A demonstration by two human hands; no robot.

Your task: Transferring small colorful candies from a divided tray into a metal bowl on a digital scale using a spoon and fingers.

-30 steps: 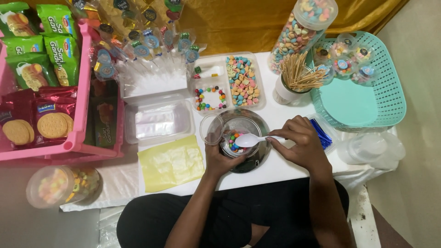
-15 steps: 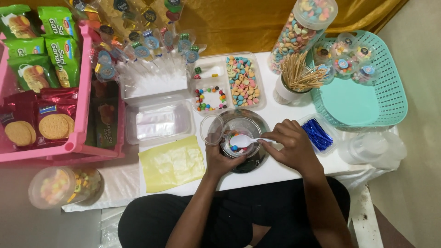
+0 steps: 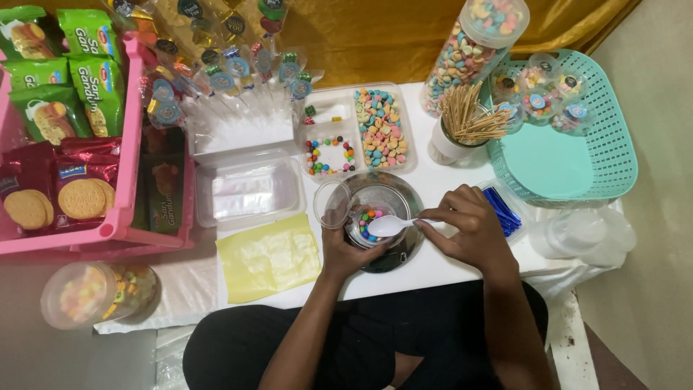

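I see the left hand [image 3: 345,245] clasping a small clear cup [image 3: 372,220] of coloured candies over the round dark scale [image 3: 393,217] at the table's [image 3: 433,263] front. Right hand [image 3: 469,230] pinches a white plastic spoon [image 3: 390,225], bowl over the cup. Blue twist ties [image 3: 503,209] lie just beside it.

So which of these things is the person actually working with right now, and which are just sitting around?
In use:
- left hand steadying the small clear cup of coloured candies
- right hand holding the white spoon over it
- round dark dish beneath

Lying about:
- turquoise basket
- wooden sticks
- tall candy jar
- pink rack
- yellow sheet
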